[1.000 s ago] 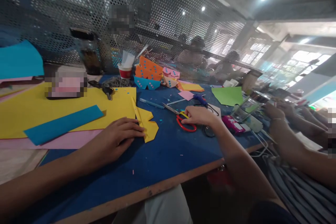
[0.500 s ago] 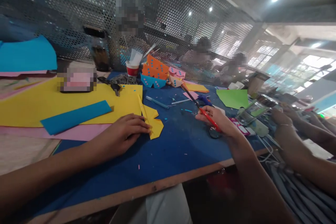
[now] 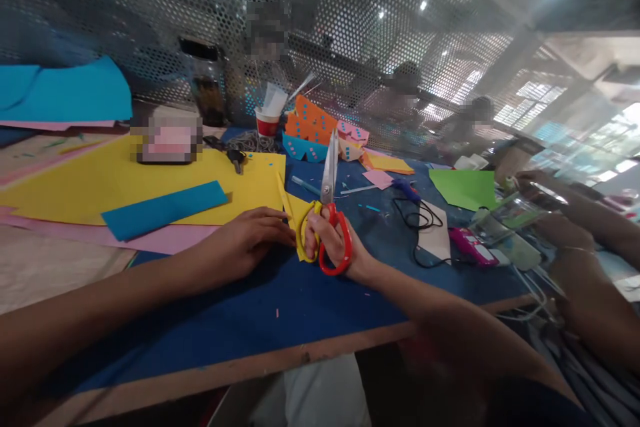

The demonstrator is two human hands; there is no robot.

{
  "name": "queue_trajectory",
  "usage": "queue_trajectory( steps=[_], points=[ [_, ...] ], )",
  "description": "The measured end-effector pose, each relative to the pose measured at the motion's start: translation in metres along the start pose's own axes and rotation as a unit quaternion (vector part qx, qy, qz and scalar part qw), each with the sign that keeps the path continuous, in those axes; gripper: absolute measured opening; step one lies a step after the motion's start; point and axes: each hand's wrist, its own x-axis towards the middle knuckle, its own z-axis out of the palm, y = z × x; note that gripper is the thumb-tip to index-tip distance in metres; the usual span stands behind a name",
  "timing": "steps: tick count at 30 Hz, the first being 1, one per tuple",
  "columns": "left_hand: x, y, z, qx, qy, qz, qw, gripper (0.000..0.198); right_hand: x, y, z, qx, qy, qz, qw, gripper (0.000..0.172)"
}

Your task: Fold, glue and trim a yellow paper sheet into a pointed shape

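Note:
My right hand (image 3: 330, 237) is closed on scissors (image 3: 329, 180) with one red and one yellow handle loop, blades pointing up and away. Beside it on the left, my left hand (image 3: 260, 233) rests with its fingertips at a small folded yellow paper piece (image 3: 283, 193), pressed together at its edge. The scissor handles and my right hand cover part of that piece. A folded blue paper strip (image 3: 165, 209) lies on a large yellow sheet (image 3: 75, 177), left of my hands.
Behind stand a red-and-white cup (image 3: 267, 121), a jar (image 3: 209, 90) and orange and blue paper shapes (image 3: 310, 130). To the right are a glue gun (image 3: 406, 189), a green sheet (image 3: 465, 188), a pink phone (image 3: 473, 245) and another person's arms (image 3: 575, 260).
My right hand has moved left with the scissors, from beside the glue gun to the yellow piece. The view has shifted slightly; my left hand stays at the piece.

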Motion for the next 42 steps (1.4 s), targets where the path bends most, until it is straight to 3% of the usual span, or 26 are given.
queue_trajectory(
  steps=[6, 13, 18, 25, 36, 42],
  points=[
    [-0.001, 0.001, -0.001, -0.014, -0.012, -0.005, 1.0, 0.057, -0.011, 0.002, 0.001, -0.026, -0.009, -0.038, 0.999, 0.071],
    [-0.002, 0.002, 0.0, -0.008, -0.006, -0.007, 1.0, 0.065, -0.008, -0.004, 0.007, -0.043, -0.002, -0.03, 0.999, 0.073],
    [0.001, 0.005, -0.001, -0.004, 0.003, -0.004, 1.0, 0.062, -0.008, -0.01, 0.012, -0.047, -0.018, 0.013, 0.999, 0.074],
    [0.003, 0.008, -0.002, -0.002, 0.0, -0.005, 1.0, 0.061, -0.012, -0.008, 0.013, -0.051, -0.029, -0.001, 0.998, 0.072],
    [-0.002, 0.0, 0.001, -0.015, -0.005, -0.008, 1.0, 0.061, -0.019, -0.001, 0.003, -0.046, 0.019, -0.022, 0.999, 0.06],
    [-0.002, -0.002, 0.003, -0.008, -0.002, -0.019, 1.0, 0.065, -0.019, -0.006, 0.009, -0.056, -0.008, -0.003, 0.998, 0.065]
  ],
)
